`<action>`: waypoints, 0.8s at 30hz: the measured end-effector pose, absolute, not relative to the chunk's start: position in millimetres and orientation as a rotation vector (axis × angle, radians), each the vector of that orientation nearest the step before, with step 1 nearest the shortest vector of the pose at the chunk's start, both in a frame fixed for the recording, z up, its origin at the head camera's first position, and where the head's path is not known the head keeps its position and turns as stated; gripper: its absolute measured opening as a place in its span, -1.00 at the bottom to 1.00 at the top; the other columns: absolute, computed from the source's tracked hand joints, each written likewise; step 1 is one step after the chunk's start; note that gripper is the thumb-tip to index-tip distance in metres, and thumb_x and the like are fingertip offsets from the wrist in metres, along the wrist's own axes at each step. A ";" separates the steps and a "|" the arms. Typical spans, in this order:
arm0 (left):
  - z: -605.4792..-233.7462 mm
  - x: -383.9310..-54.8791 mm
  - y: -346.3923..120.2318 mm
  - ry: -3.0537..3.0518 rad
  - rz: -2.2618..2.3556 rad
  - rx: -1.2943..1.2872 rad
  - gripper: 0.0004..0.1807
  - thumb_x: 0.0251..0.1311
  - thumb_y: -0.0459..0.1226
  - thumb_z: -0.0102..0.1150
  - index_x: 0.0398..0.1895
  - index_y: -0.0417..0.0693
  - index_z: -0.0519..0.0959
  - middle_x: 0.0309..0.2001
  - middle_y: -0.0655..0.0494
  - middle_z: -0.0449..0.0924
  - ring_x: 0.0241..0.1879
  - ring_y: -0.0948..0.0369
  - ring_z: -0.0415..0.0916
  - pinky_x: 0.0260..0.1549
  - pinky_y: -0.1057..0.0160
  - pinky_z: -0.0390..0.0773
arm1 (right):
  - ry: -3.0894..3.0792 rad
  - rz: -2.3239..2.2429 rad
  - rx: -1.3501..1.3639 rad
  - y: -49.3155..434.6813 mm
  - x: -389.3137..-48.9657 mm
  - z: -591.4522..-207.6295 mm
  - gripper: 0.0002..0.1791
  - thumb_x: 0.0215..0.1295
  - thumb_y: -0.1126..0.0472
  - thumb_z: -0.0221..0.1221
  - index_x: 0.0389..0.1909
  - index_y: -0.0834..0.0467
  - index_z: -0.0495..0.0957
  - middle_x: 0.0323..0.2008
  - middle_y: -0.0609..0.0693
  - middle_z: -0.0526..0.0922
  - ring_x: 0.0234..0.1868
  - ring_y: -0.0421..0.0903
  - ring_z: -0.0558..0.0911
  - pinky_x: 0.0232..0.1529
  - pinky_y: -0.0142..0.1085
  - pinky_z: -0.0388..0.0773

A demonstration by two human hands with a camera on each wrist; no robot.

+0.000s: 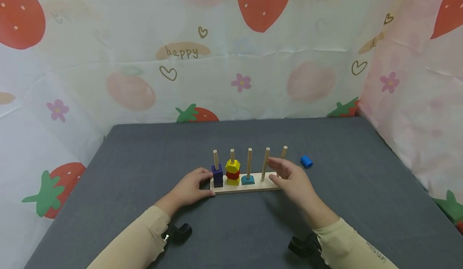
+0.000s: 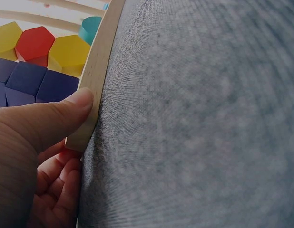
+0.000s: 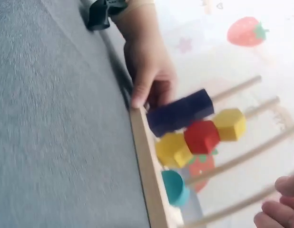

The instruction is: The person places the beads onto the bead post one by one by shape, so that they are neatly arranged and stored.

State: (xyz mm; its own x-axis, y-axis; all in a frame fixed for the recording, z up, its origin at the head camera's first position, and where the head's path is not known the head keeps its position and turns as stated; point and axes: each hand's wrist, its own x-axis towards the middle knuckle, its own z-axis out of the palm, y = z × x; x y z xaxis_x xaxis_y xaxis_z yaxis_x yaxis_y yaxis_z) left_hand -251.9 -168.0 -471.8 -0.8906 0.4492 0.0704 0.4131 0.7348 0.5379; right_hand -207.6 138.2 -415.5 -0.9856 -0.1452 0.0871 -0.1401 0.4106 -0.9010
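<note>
A wooden peg board (image 1: 235, 189) with several upright pegs lies on the table. My left hand (image 1: 191, 186) grips its left end; in the left wrist view the thumb (image 2: 73, 107) presses the wooden edge. Dark purple square blocks (image 1: 218, 176) are stacked on the leftmost peg. Beside them, a red block (image 1: 233, 175) sits between two yellow blocks (image 1: 232, 166) on one peg. The middle peg carries a teal rounded block (image 1: 248, 179). My right hand (image 1: 293, 180) is by the two right pegs, fingers loosely bent, with nothing seen in it; it partly hides the rightmost peg.
A blue cylinder-like block (image 1: 306, 162) lies on the dark grey tabletop (image 1: 231, 228), beyond the right hand. Black devices (image 1: 179, 233) are at both wrists. A strawberry-patterned cloth (image 1: 267, 88) hangs behind the table and along its sides.
</note>
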 end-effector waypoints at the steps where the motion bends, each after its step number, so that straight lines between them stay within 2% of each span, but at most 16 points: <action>1: -471.8 -251.8 -167.9 2.867 0.864 0.713 -0.39 -0.10 -0.08 0.39 0.06 -0.12 0.52 -0.10 0.16 0.46 -0.07 0.20 0.42 0.03 0.12 0.40 | 2.638 -1.683 -0.279 142.5 -207.8 -415.8 -0.56 0.20 0.32 0.16 0.13 0.15 0.42 0.10 0.08 0.50 0.14 0.02 0.45 0.10 -0.10 0.38; 5: -471.6 -251.7 -167.5 2.869 0.858 0.710 -0.40 -0.10 -0.08 0.39 0.06 -0.12 0.52 -0.10 0.17 0.46 -0.07 0.21 0.42 0.03 0.13 0.40 | 2.644 -1.683 -0.304 162.2 -210.9 -420.1 -0.75 0.21 0.29 0.16 -0.08 0.15 0.54 -0.07 0.07 0.59 -0.05 -0.01 0.55 -0.08 -0.18 0.49; 8: -471.1 -251.6 -167.2 2.867 0.850 0.706 -0.40 -0.10 -0.09 0.39 0.06 -0.12 0.52 -0.10 0.17 0.46 -0.07 0.22 0.42 0.03 0.13 0.41 | 2.651 -1.678 -0.291 177.7 -213.3 -423.7 -0.82 0.21 0.29 0.17 -0.16 0.20 0.55 -0.16 0.11 0.61 -0.15 -0.02 0.56 -0.19 -0.28 0.50; 11: -470.8 -251.6 -167.2 2.869 0.847 0.705 -0.40 -0.09 -0.09 0.39 0.06 -0.11 0.52 -0.10 0.18 0.46 -0.07 0.22 0.42 0.03 0.14 0.41 | 2.696 -1.615 -0.251 192.7 -215.4 -425.9 -0.82 0.22 0.23 0.17 -0.19 0.22 0.54 -0.22 0.10 0.60 -0.23 -0.04 0.54 -0.26 -0.32 0.49; 17: -471.1 -252.1 -167.2 2.859 0.844 0.699 -0.40 -0.08 -0.07 0.38 0.07 -0.12 0.52 -0.08 0.16 0.46 -0.05 0.20 0.42 0.04 0.12 0.39 | 2.764 -1.429 -0.159 219.8 -217.9 -430.4 -0.81 0.22 0.21 0.17 -0.23 0.24 0.55 -0.32 0.05 0.59 -0.29 -0.07 0.50 -0.28 -0.28 0.46; 21: -471.2 -252.2 -167.1 2.862 0.834 0.691 -0.40 -0.08 -0.07 0.37 0.07 -0.12 0.51 -0.08 0.17 0.46 -0.05 0.21 0.42 0.04 0.12 0.39 | 2.795 -1.262 -0.060 230.1 -218.4 -433.1 -0.86 0.20 0.17 0.18 -0.36 0.19 0.56 -0.43 0.00 0.53 -0.37 -0.06 0.43 -0.39 -0.28 0.39; 24: -471.4 -252.2 -167.2 2.869 0.835 0.699 -0.40 -0.08 -0.08 0.38 0.06 -0.11 0.52 -0.09 0.17 0.46 -0.06 0.21 0.42 0.04 0.13 0.40 | 2.831 -1.130 -0.020 233.1 -217.9 -435.2 -0.81 0.18 0.10 0.19 -0.48 0.15 0.52 -0.52 -0.04 0.46 -0.44 -0.09 0.38 -0.47 -0.29 0.31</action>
State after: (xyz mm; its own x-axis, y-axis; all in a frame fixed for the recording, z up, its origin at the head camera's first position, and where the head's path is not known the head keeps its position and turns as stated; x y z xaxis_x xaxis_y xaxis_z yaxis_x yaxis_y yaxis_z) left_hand -252.2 -167.2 -471.4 -0.8936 0.4453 0.0558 0.4057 0.7485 0.5245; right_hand -217.9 233.1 -435.2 -0.9956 -0.0465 -0.0817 0.0225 0.7256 -0.6877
